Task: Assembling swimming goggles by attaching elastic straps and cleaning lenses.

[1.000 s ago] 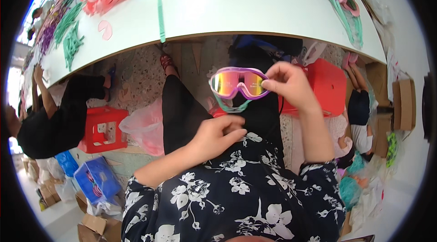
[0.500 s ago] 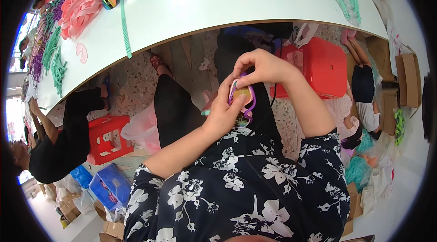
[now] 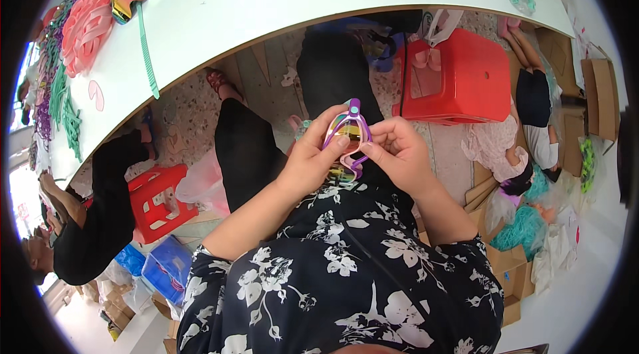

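Seated at the white table [image 3: 279, 1], goggles in my lap, below its near edge. Left to right:

My left hand [image 3: 307, 161] comes in from 7 o'clock; its fingers [image 3: 333, 144] are curled closed over the left side of the purple swim goggles [image 3: 348, 134], thumb pressed on the mirrored lens.

The goggles stand on edge between both hands, the purple strap tab pointing to 12 o'clock.

My right hand [image 3: 397, 154] closes in from 4 o'clock, fingertips pinching the lower frame.

Step in hand, as I judge it: seating a part into the frame. Next move calls for a firm, even squeeze while the left holds steady.

At 2 o'clock, a red stool [image 3: 459, 78] on the floor.
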Tool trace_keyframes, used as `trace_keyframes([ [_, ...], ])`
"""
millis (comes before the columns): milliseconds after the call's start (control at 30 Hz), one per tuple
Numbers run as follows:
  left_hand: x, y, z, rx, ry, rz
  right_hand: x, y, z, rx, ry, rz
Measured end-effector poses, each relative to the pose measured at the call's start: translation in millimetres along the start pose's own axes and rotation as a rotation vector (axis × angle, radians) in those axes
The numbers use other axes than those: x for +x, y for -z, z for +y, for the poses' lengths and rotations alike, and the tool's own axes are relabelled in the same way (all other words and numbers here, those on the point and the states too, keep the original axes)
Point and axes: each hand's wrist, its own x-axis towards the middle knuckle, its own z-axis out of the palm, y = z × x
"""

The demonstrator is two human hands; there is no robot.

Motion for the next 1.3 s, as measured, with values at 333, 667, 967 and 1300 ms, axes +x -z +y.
trace_keyframes([
  [333,-11.7,-1.4,0.2,0.005,0.049,-0.073,-0.1,3.6,6.3,0.119,-0.119,-0.019],
  [667,-28.2,2.6,27.3,0.878,-0.379,0.323,1.4,-3.4,4.8,0.010,-0.134,0.025],
  [967,-24.3,-12.8,27.7,1.212,-0.615,0.379,7.2,-6.8,3.8,-0.024,-0.135,0.012],
  [1300,-36.3,-12.6,20.6,0.646,-0.301,0.468,7.6,-3.2,-2.1,-0.062,-0.122,-0.059],
])
